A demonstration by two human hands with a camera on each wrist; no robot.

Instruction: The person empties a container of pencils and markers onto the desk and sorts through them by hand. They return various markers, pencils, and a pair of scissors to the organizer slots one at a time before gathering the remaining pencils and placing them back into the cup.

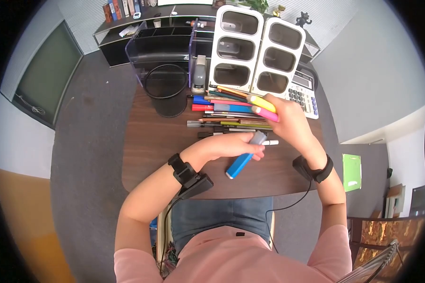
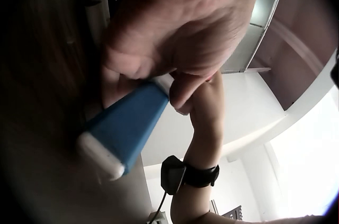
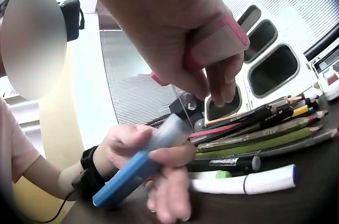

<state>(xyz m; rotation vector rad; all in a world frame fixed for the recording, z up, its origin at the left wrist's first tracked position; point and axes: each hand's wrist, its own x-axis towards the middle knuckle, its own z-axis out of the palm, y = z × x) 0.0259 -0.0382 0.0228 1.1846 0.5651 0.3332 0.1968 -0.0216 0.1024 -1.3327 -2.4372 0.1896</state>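
Observation:
My left hand (image 1: 229, 147) pinches a blue highlighter (image 1: 241, 163) with a greyish translucent end between thumb and fingers, slanting over the front half of the table. In the left wrist view the blue body (image 2: 130, 121) points away from the palm. My right hand (image 1: 290, 120) grips a yellow highlighter (image 1: 262, 102) and a pink highlighter (image 1: 265, 113) side by side, above the right end of the pens. The right wrist view shows the pink one (image 3: 220, 44) in the fingers. A white marker (image 3: 270, 180) lies on the table beyond my left fingers.
Pens and pencils (image 1: 222, 123) lie in a spread across the table (image 1: 151, 160). Behind them stand a white six-opening organizer (image 1: 257, 56), a stapler (image 1: 199, 75) and a calculator (image 1: 307, 98). A black mesh cup (image 1: 167, 101) is at the left.

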